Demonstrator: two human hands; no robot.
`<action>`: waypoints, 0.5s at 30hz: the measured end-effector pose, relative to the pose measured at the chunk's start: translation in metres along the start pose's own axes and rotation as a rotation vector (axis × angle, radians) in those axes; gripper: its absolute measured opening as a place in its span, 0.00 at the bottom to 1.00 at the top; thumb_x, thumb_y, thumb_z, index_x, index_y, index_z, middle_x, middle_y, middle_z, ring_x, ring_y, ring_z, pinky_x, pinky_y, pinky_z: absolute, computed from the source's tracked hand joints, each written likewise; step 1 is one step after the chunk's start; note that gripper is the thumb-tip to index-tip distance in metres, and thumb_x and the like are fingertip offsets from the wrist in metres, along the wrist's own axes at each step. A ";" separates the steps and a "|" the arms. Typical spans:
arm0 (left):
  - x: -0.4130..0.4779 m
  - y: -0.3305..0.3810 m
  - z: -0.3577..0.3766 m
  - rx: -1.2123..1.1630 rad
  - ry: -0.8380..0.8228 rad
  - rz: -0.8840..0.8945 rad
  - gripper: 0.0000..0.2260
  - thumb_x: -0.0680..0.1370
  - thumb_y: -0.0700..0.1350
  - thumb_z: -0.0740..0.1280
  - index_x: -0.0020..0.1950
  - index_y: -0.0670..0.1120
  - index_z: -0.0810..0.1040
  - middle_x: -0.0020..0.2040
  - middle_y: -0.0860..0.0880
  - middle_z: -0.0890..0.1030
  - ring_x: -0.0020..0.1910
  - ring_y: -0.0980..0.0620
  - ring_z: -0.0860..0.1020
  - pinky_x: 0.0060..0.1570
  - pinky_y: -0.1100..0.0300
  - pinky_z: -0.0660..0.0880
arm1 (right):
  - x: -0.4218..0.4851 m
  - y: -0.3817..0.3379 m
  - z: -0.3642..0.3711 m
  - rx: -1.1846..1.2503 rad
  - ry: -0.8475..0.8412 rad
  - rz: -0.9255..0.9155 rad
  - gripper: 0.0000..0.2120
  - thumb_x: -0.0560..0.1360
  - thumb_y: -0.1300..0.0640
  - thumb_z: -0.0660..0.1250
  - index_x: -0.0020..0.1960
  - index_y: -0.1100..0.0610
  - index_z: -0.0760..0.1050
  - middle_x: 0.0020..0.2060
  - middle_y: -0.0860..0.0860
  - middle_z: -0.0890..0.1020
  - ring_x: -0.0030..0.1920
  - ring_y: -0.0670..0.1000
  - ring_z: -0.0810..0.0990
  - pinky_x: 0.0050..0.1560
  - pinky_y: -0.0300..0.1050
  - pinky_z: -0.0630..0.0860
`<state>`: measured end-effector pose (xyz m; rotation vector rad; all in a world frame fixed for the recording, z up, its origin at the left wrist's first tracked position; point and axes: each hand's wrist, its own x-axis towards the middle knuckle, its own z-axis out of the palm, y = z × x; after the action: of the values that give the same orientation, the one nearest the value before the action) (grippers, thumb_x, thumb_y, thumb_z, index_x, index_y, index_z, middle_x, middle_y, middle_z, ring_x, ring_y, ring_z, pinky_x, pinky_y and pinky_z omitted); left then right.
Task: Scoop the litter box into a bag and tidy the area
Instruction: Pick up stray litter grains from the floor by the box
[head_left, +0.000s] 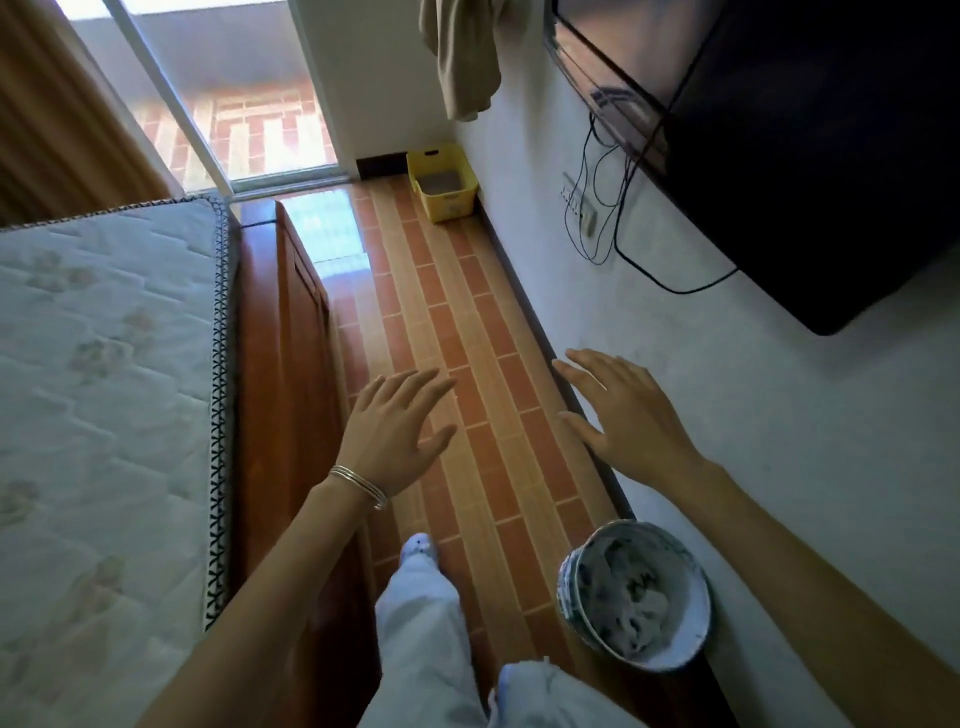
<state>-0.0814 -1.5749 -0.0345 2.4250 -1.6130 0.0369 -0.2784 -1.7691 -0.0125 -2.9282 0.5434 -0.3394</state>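
Head view: my left hand (397, 426) and right hand (621, 410), both flat-fingered, holding nothing, over tiled floor (467, 322). Yellow litter box (441, 183) in far corner by wall. Lined bin (636, 592) near right.

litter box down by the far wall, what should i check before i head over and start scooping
1. Hands free: left hand and right hand open, holding nothing: ok.
2. Way there: no obstacle shows on the floor up to the litter box: ok.
3. Scoop: none in view: not ok.
4. Bag: only the lining in the bin by the wall shows: cannot tell.
5. Clumps to scoop: litter too far off to judge: cannot tell.
6. Cables on the wall hang above the floor: ok.
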 end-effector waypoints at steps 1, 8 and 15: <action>0.009 -0.013 0.002 0.002 -0.005 -0.002 0.25 0.74 0.60 0.55 0.67 0.52 0.71 0.65 0.49 0.75 0.64 0.46 0.73 0.63 0.45 0.69 | 0.015 -0.001 0.006 0.013 -0.002 0.000 0.26 0.74 0.50 0.67 0.70 0.54 0.66 0.67 0.54 0.71 0.67 0.55 0.69 0.67 0.55 0.63; 0.097 -0.122 -0.009 0.010 -0.040 -0.012 0.26 0.75 0.61 0.52 0.69 0.52 0.70 0.66 0.48 0.74 0.65 0.45 0.72 0.64 0.43 0.66 | 0.149 -0.014 0.039 0.031 -0.022 0.000 0.25 0.73 0.50 0.67 0.68 0.54 0.68 0.67 0.54 0.72 0.67 0.55 0.70 0.66 0.55 0.65; 0.188 -0.229 -0.038 0.053 0.018 0.018 0.25 0.75 0.60 0.54 0.68 0.51 0.72 0.65 0.47 0.75 0.63 0.44 0.74 0.62 0.43 0.67 | 0.285 -0.025 0.048 0.026 0.058 -0.025 0.24 0.74 0.51 0.67 0.68 0.55 0.68 0.66 0.54 0.73 0.66 0.55 0.71 0.65 0.54 0.65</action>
<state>0.2053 -1.6533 -0.0101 2.4421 -1.6464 0.1061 0.0014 -1.8463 0.0011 -2.9102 0.5072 -0.4326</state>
